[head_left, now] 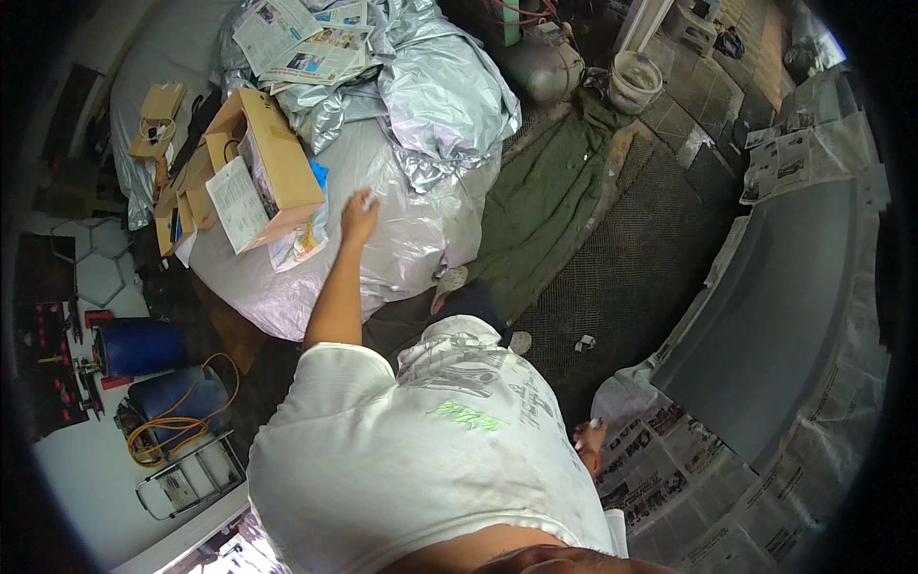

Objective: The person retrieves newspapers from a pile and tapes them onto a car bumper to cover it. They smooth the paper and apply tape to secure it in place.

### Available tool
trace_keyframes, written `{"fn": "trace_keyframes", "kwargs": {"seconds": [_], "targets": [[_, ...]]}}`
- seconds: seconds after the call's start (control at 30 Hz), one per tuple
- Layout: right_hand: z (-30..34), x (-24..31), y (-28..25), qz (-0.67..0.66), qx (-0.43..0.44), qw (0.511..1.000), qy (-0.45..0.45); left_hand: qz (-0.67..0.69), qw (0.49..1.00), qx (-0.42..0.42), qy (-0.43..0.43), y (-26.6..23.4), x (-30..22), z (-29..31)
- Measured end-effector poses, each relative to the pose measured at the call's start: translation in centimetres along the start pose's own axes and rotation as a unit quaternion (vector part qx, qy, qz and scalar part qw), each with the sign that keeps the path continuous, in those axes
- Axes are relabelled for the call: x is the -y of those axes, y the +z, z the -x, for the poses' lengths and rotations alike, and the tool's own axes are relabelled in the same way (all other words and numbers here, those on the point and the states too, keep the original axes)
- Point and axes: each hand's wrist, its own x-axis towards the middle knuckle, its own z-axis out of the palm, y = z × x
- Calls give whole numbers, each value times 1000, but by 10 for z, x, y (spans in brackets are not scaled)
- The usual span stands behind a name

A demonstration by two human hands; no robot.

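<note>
My left hand reaches out over a large form draped in shiny silver-grey sheeting. Its fingers are curled, with a small pale spot at the fingertips that I cannot make out. Left of that hand stands an open cardboard box with papers in it. Low at my right side, my right hand is partly hidden by my body; its fingers are closed around something small and whitish. Beside it is a grey panel edged with newspaper.
Newspapers lie on the crumpled silver cover. A green cloth covers part of the dark floor. A grey tank and a bucket stand at the back. Blue drums, a yellow hose and a step stool are at left.
</note>
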Motion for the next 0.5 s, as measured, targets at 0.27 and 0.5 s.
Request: {"fn": "trace_keyframes", "kwargs": {"seconds": [0.27, 0.5], "targets": [[77, -56, 69, 142, -31, 988, -50, -109, 973, -142, 147, -112, -52, -237], [136, 0, 127, 182, -89, 965, -169, -256, 961, -74, 76, -142, -13, -430]]}}
